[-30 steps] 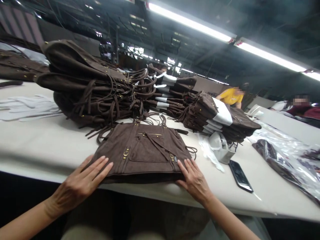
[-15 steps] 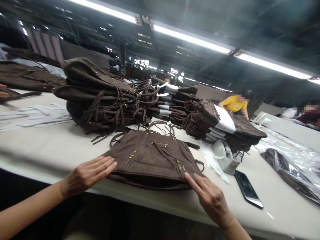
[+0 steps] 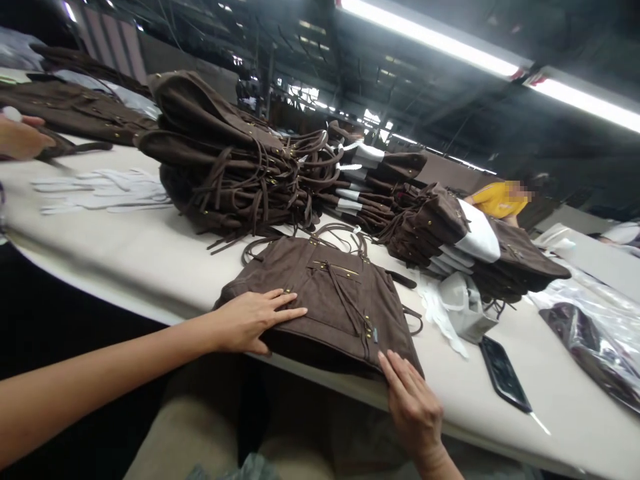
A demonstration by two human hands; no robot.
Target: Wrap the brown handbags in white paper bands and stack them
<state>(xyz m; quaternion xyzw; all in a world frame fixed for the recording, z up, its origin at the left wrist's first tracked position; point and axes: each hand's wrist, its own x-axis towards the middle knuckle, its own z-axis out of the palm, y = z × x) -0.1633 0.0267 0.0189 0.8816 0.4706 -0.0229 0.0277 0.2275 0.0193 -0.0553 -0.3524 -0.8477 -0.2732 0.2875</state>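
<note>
The brown bag (image 3: 325, 293) is lying flat at the near edge of the table (image 3: 115, 260), between and beneath both hands. The left hand (image 3: 255, 320) is resting on its near left part, fingers slightly spread and thumb apart at the edge. The right hand (image 3: 413, 397) is touching the near right corner, its fingers nearly straight and close together; its thumb is hidden.

Brown handbag (image 3: 320, 293): matt, suede-like, soft nap; small buckles and studs looked brassy metal. Near tabletop (image 3: 120, 253): pale, smooth, low sheen. Gloves (image 3: 110, 190) at left: white cloth, wrinkled, matt. Phone (image 3: 505, 375) at right: dark, glossy screen. Far-right wrapping (image 3: 600, 333): clear plastic film, crinkled, shiny. Yellow shirt (image 3: 493, 200), far side: cloth, matt.
</note>
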